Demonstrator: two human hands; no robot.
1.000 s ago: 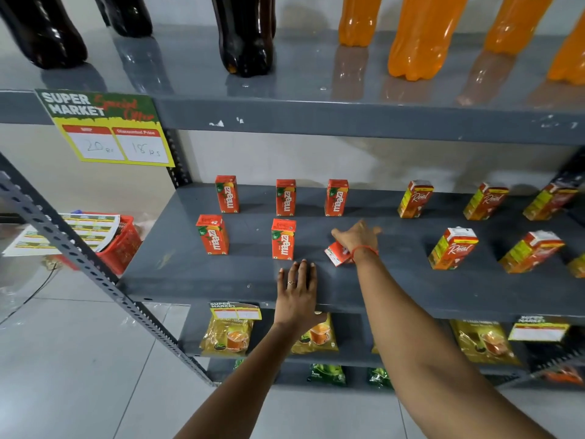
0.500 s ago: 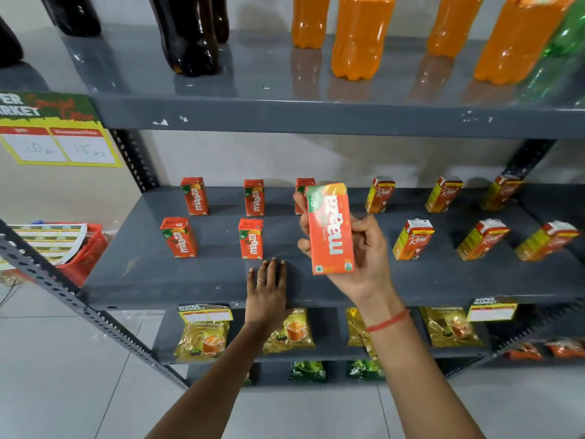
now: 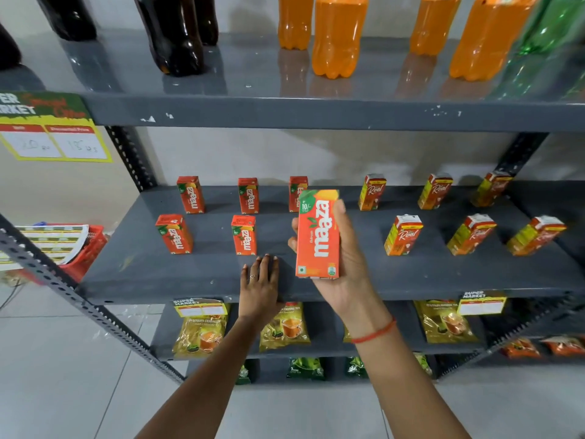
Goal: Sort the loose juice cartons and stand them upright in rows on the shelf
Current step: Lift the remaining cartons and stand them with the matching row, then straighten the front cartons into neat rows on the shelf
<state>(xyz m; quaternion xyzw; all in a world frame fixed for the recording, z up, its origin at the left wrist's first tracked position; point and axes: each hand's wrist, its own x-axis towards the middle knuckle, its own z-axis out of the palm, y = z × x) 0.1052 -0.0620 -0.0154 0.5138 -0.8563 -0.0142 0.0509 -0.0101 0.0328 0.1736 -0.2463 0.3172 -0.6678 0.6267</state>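
My right hand [image 3: 343, 264] gripping Maaza carton [image 3: 317, 234] upright above shelf [image 3: 443, 277], my left hand [image 3: 259, 288] open, flat on shelf edge

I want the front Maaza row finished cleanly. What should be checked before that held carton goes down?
1. Grip: right hand holds the Maaza carton upright: ok.
2. Spot right of the front middle Maaza carton free: ok.
3. Left hand flat on the shelf edge, near that spot: not ok.
4. Brand side: Real cartons stand apart to the right: ok.
5. Carton undamaged: cannot tell.
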